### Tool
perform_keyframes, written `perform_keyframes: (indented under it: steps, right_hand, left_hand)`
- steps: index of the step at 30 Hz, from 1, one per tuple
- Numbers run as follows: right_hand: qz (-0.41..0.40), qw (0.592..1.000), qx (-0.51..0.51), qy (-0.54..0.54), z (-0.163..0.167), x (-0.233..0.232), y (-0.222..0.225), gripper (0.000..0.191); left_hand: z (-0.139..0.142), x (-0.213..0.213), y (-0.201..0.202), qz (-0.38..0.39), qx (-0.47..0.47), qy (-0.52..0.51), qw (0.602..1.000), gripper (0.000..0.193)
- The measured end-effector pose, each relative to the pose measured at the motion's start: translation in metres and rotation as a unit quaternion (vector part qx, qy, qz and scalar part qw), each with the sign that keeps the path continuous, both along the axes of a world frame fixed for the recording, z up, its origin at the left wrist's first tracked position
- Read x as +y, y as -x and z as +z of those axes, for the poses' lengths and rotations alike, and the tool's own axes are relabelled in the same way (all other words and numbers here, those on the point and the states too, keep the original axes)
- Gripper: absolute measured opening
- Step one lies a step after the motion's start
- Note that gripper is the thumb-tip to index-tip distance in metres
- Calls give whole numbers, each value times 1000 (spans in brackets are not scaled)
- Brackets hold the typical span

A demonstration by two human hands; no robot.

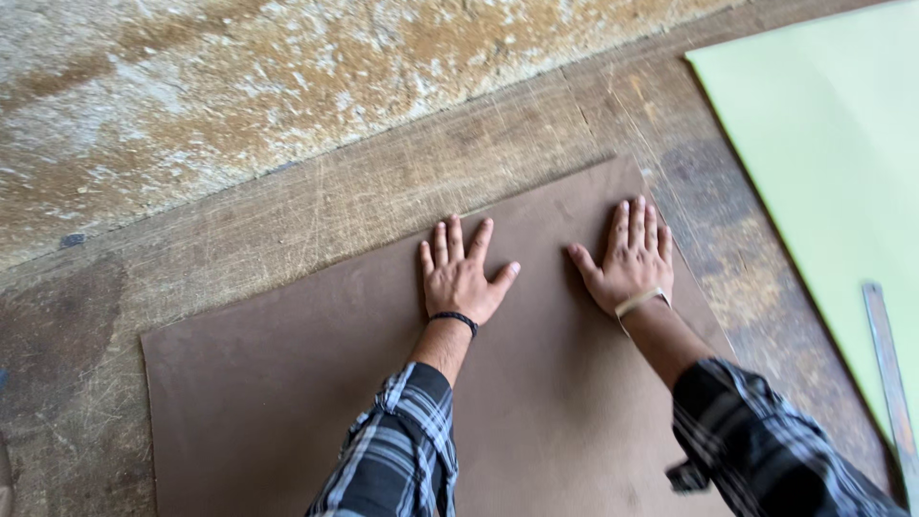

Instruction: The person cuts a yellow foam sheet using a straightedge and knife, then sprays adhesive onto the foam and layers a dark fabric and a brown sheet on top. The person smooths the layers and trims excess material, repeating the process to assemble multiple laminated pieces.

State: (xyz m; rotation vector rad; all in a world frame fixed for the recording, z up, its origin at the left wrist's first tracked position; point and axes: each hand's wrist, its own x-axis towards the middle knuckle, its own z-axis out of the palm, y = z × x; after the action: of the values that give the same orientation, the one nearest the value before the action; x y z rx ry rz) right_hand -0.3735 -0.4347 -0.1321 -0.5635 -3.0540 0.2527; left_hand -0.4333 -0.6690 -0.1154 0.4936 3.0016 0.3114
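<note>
Brown flat sheet of leather-like material [316,383] lies on the scratched wooden table [316,206]. Left hand [462,276] and right hand [632,260] press flat on its far part, fingers spread, gripping nothing. Uneven pressure could make the sheet slide right, toward the pale green sheet [823,163] and metal ruler [890,373].

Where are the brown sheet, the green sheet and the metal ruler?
brown sheet [287,383]: head view, bare left part.
green sheet [823,163]: head view, middle of its surface.
metal ruler [890,373]: head view, midway along the strip.
</note>
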Motion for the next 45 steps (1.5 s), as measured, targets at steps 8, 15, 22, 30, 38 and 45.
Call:
perform_keyframes:
  steps: [8,15,22,30,38,45]
  right_hand:
    - [-34,999,-23,-8,0,-2,-179,96]
    - [-48,998,-28,-12,9,-3,-303,94]
    - [-31,999,-35,-2,3,0,-410,94]
    - [0,1000,-27,7,-14,-4,-510,95]
    - [88,993,-69,41,-7,12,-585,94]
    - [104,970,-192,111,29,5,-616,87]
  left_hand:
    - [-8,4,-19,-9,28,15,999,83]
    - [-4,15,-76,25,28,23,999,70]
    - [-15,19,-259,-48,38,32,998,71]
    - [-12,13,-484,-108,4,-6,994,77]
    - [11,-11,-611,-105,-81,2,991,83]
    - [7,-49,-680,73,-185,-264,944,80]
